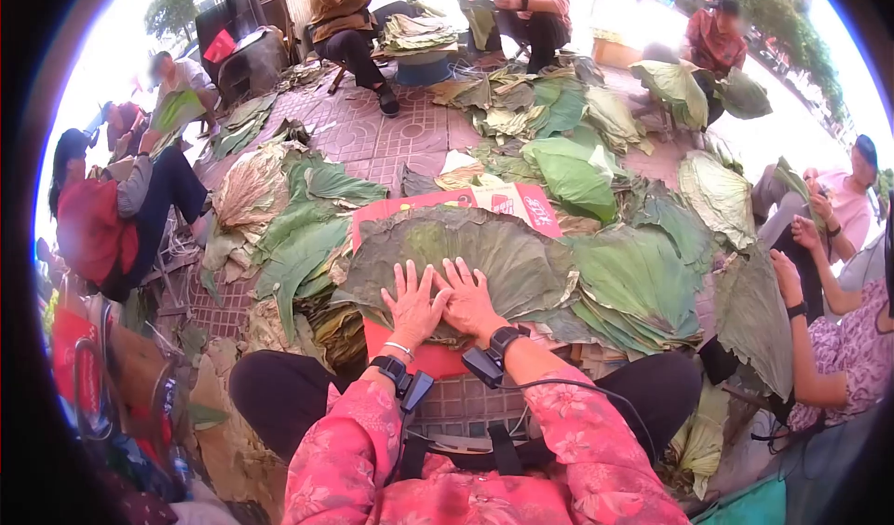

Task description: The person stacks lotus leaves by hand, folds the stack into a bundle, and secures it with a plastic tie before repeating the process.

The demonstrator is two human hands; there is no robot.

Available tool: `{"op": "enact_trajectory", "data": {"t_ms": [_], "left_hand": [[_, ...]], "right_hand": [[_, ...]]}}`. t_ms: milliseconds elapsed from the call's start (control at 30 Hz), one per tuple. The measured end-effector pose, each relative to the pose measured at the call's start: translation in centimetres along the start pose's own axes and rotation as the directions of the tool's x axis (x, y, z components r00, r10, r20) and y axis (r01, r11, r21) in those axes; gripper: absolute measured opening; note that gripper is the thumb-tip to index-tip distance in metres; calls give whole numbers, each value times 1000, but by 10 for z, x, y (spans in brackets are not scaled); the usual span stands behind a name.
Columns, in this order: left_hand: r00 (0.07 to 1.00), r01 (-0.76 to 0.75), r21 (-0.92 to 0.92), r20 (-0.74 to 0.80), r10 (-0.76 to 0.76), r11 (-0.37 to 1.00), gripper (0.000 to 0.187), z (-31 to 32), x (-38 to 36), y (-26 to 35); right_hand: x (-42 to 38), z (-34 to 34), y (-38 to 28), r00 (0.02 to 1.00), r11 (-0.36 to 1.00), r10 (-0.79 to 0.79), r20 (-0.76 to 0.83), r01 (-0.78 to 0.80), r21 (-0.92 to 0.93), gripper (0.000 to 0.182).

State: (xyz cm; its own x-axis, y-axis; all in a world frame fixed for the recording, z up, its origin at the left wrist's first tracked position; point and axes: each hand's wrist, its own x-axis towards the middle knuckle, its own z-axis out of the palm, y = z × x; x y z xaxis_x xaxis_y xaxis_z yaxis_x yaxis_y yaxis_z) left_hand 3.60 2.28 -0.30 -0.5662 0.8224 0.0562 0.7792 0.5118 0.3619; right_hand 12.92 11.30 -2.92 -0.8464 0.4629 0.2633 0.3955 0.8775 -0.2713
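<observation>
A large dried lotus leaf, dull grey-green and folded into a half-round, lies over a red printed cardboard box in front of me. My left hand rests flat on the leaf's near part with its fingers spread. Beside it, my right hand also presses flat on the same leaf, fingers stretched out, and the two thumbs meet or overlap. Neither hand grips anything. Green stacked leaves lie right of the box, and another heap of leaves is to its left.
Several people sit around with leaves. A nearby person's hand is by a hanging leaf at right. More leaf piles cover the tiled pavement. A blue tub bears leaves at the back. Bags stand at left.
</observation>
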Motion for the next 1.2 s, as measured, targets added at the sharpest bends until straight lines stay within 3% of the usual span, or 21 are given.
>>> {"op": "enact_trajectory", "data": {"t_ms": [67,100,200,300,400,533,633,733,767,800,833,867,933,1000,1100,1200], "left_hand": [[1000,-6,9,27,6,1000,65,-4,-5,-1],[999,-51,40,-9,51,998,68,1,-6,-5],[999,-38,93,19,36,995,70,-5,-7,2],[999,-33,106,19,31,994,72,-3,-8,5],[999,-17,128,40,12,992,72,-5,-7,7],[999,-30,129,33,26,991,72,-5,-6,5],[999,-29,104,30,26,994,73,-4,-7,6],[999,-26,108,35,22,994,73,-5,-8,5],[999,-27,106,38,23,994,73,-5,-8,5],[999,-28,104,37,24,994,73,-5,-7,5],[999,-27,105,39,23,994,73,-4,-7,5],[999,-27,106,41,23,994,73,-4,-7,4],[999,-27,111,44,22,993,73,-3,-7,3],[999,-25,117,45,20,993,73,-1,-5,3],[999,-25,108,50,20,994,73,-1,-5,2],[998,-23,102,54,18,994,73,-2,-5,3]], "right_hand": [[-1,-19,12,992,997,-44,121,51,-58,51],[-3,-24,23,994,986,-11,110,29,-162,54],[-16,-31,67,990,979,144,-5,-143,-146,55],[-21,-31,87,979,968,203,-14,-203,-145,58],[-18,-41,97,974,969,214,77,-202,-142,59],[-35,-58,138,949,918,311,51,-286,-276,61],[-51,-78,157,909,816,400,-116,-411,-406,56],[-58,-92,151,862,883,427,-272,-463,-81,49],[-61,-90,141,816,906,318,-483,-412,-98,34],[-64,-92,132,753,845,535,-384,-477,242,31],[-71,-93,122,683,665,698,-213,-510,546,29],[-78,-93,110,617,390,787,4,-503,772,26],[-97,-86,80,450,-52,827,337,-535,843,27],[-119,-78,60,397,-362,701,593,-519,775,28],[-130,-69,46,410,-525,544,732,-514,678,27],[-115,-62,45,472,-550,597,649,-348,759,25]]}}
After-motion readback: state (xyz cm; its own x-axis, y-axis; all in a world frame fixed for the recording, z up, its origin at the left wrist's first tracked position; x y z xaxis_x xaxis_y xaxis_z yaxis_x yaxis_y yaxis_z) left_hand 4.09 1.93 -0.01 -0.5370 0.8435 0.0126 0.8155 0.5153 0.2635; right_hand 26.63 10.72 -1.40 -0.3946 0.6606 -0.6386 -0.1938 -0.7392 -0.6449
